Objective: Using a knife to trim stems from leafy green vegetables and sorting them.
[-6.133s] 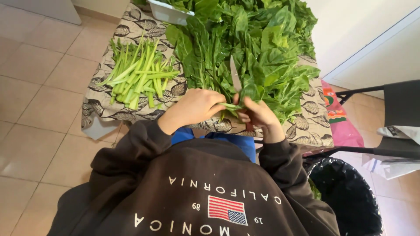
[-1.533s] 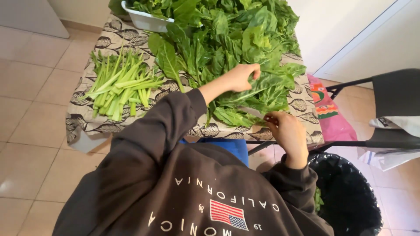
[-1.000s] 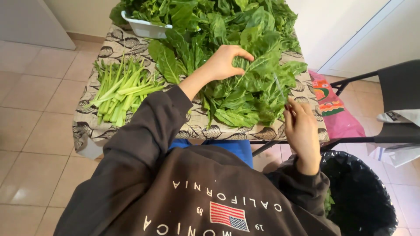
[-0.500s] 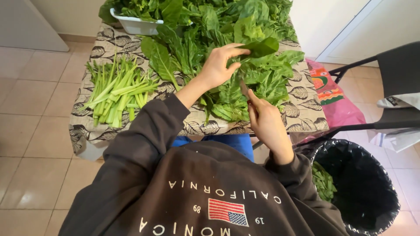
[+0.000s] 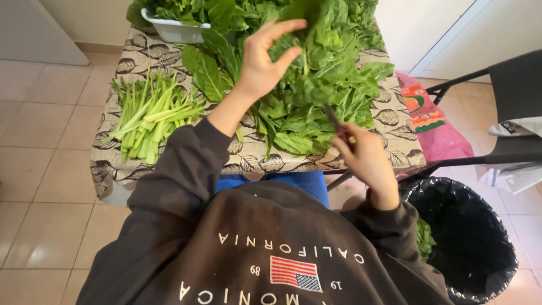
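My left hand [image 5: 264, 56] is raised above the table and grips a large green leaf [image 5: 309, 12] by its blade. My right hand [image 5: 362, 159], lower and nearer my body, pinches the thin stem [image 5: 333, 120] of that same leaf. Under both hands lies a big heap of leafy greens [image 5: 319, 90] on a table with a leaf-patterned cloth [image 5: 389, 121]. A pile of stripped pale green stems [image 5: 149, 113] sits on the left part of the table, apart from both hands.
A white tub [image 5: 175, 31] with more greens stands at the table's far left. A black-lined bin [image 5: 471, 237] holding some leaves is at my right on the floor. A pink bag [image 5: 429, 110] and a dark chair [image 5: 516, 85] stand to the right. Tiled floor lies left.
My left hand picked a leaf out of the heap and lifted it up. My right hand rose from the table's edge and took hold of its stem.
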